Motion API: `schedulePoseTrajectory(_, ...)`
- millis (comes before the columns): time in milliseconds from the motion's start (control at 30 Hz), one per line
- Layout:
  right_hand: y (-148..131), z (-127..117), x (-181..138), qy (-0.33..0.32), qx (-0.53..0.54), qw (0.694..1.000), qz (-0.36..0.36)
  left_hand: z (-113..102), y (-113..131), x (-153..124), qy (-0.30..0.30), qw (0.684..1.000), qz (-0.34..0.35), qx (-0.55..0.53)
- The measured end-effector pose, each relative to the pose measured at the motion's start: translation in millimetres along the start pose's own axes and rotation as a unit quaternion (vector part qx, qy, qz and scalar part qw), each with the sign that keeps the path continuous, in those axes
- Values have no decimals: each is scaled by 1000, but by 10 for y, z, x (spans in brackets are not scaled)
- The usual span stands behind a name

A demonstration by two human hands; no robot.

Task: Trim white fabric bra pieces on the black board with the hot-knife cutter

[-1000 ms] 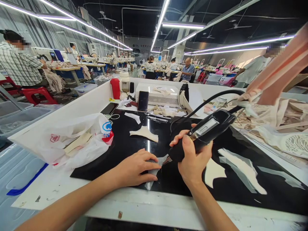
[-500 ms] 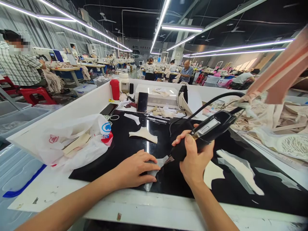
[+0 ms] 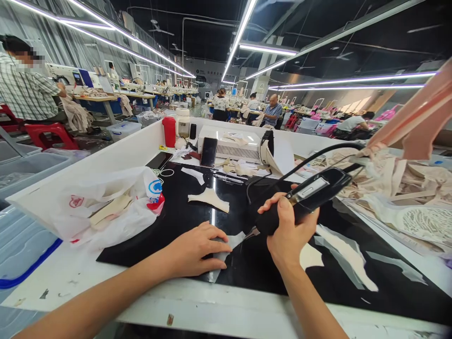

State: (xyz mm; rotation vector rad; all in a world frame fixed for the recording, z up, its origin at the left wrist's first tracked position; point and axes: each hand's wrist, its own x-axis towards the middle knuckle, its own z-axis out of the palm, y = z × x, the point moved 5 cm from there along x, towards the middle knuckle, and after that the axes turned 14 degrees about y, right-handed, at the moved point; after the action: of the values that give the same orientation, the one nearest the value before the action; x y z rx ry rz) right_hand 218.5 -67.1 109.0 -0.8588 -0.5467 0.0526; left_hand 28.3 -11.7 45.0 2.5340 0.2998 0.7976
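My left hand [image 3: 201, 249] lies palm down with its fingers stretched out, pressing on a piece of translucent film [image 3: 235, 241] on the black work surface [image 3: 169, 226]. Part of the film is hidden beneath the fingers. My right hand [image 3: 291, 226] is wrapped round a black corded hand tool [image 3: 314, 188]. Its flat metal tip [image 3: 251, 233] points down and left at the film's right edge; whether it touches I cannot tell. A cream shaped fabric piece [image 3: 209, 199] rests beyond my left hand. Beside my right wrist lies another cream piece [image 3: 310, 256].
A white plastic bag [image 3: 116, 188] with cut pieces sits at left. Cream strips with film [image 3: 348, 252] lie at right, near heaped beige fabric [image 3: 395, 176]. At the back stand a phone [image 3: 209, 151], a white vented machine [image 3: 231, 141] and a red container [image 3: 169, 132]. The tool's cable [image 3: 300, 162] arcs rightward.
My right hand has drawn the tool slightly to the right, and more of its metal tip shows. The left hand stays on the film. The whole view has shifted a little.
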Motion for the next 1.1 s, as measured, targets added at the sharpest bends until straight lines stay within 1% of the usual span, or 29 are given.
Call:
schedulePoseTrajectory(333,20,16,-29,-10,-20,1000,-7,2,5,-3,-1,1000,-1,2)
schedulePoseTrajectory(467,-12,25,-25,-13,-26,1000,1,-46,16,7,7,1000,-15,-26)
schedulePoseTrajectory(567,-72,14,-15,-17,-42,999,-9,-90,-37,15,48,996,-56,-43)
schedulePoseTrajectory(633,-105,-5,4,-24,-57,998,-11,-113,-104,10,94,991,-88,-21)
schedulePoseTrajectory(700,-134,-29,32,-38,-90,995,-16,-113,-170,-7,124,986,-114,18)
schedulePoseTrajectory(733,-157,-47,46,-43,-119,992,-28,-103,-195,-17,128,984,-123,33)
schedulePoseTrajectory(800,-241,-105,64,-31,-176,980,-85,-79,-225,-32,124,982,-133,48)
schedulePoseTrajectory(867,-379,-206,40,23,-186,966,-175,-67,-235,-39,119,982,-142,41)
schedulePoseTrajectory(900,-451,-266,0,56,-170,958,-225,-68,-236,-39,120,982,-146,32)
schedulePoseTrajectory(933,-502,-312,-55,71,-153,949,-267,-70,-235,-37,120,981,-150,20)
schedulePoseTrajectory(967,-527,-326,-119,56,-148,941,-299,-75,-233,-34,123,980,-154,6)
schedulePoseTrajectory(1000,-510,-287,-189,-5,-167,934,-315,-81,-233,-30,126,979,-162,-15)
schedulePoseTrajectory(1033,-452,-216,-271,-96,-202,921,-318,-88,-234,-27,131,976,-171,-40)
schedulePoseTrajectory(1067,-358,-131,-368,-201,-243,898,-306,-96,-237,-25,135,972,-182,-65)
schedulePoseTrajectory(1100,-252,-61,-468,-292,-275,869,-288,-105,-240,-24,140,967,-193,-88)
